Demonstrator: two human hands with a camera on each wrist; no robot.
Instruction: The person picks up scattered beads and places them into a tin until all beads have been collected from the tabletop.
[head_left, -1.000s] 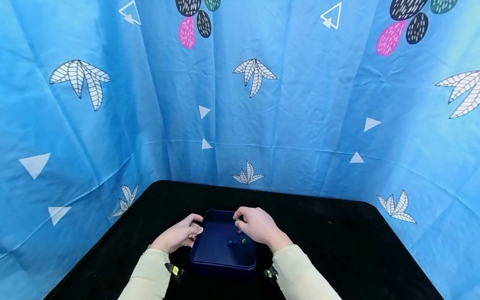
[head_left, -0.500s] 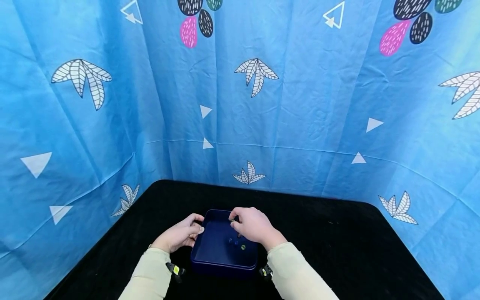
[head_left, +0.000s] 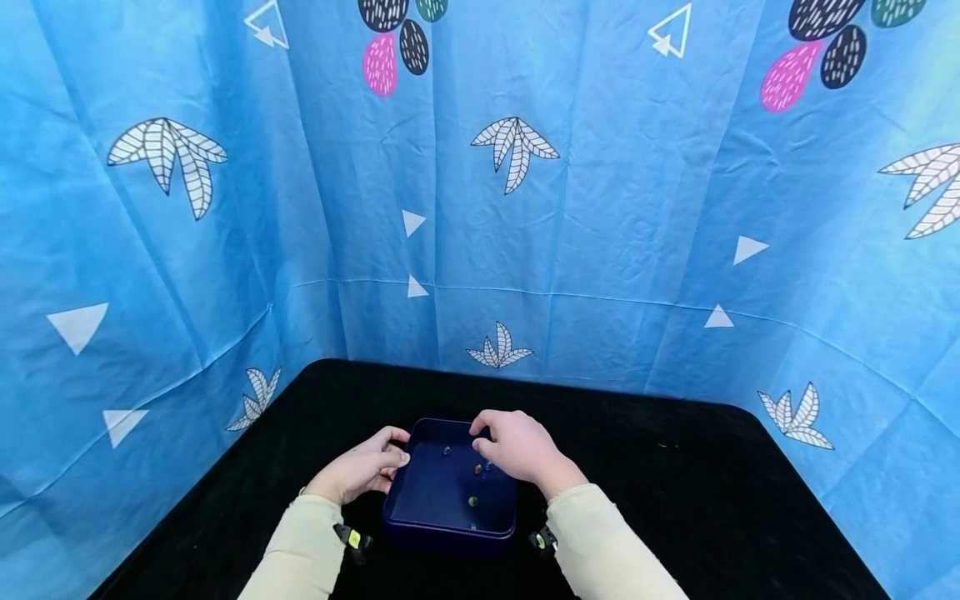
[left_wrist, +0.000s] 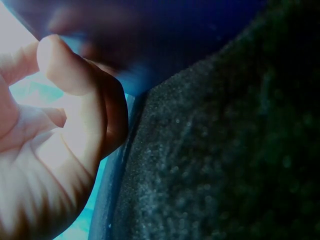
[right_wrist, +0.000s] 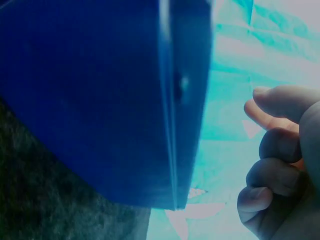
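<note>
Well, a shallow, square, dark blue tray (head_left: 429, 498) sits on the black surface (head_left: 675, 508), its walls smooth and its corners rounded, with a soft sheen along the rim. The surface around it has a matte, velvety nap, grainy up close. Gripping the tray's left wall is the person's left hand (head_left: 360, 469), thumb against the rim. The right hand (head_left: 519, 446) hovers over the tray's far right corner with nothing visible in its grasp, forefinger arched and thumb tip apart from it, the other fingers folded loosely inward.

Inside the tray lie small round balls, glassy to my eye: a clear one (head_left: 446, 451) towards the far wall, an amber-brown one (head_left: 477, 469) near the right wall with bluish ones (head_left: 488, 467) just beside it, and a yellow-green one (head_left: 472, 502) nearer the front wall. Pale, plain cloth sleeves (head_left: 300, 537) come in from the tray's near side. Beyond the tray hangs a creased blue curtain (head_left: 495, 242) printed with striped leaves and white triangles.
</note>
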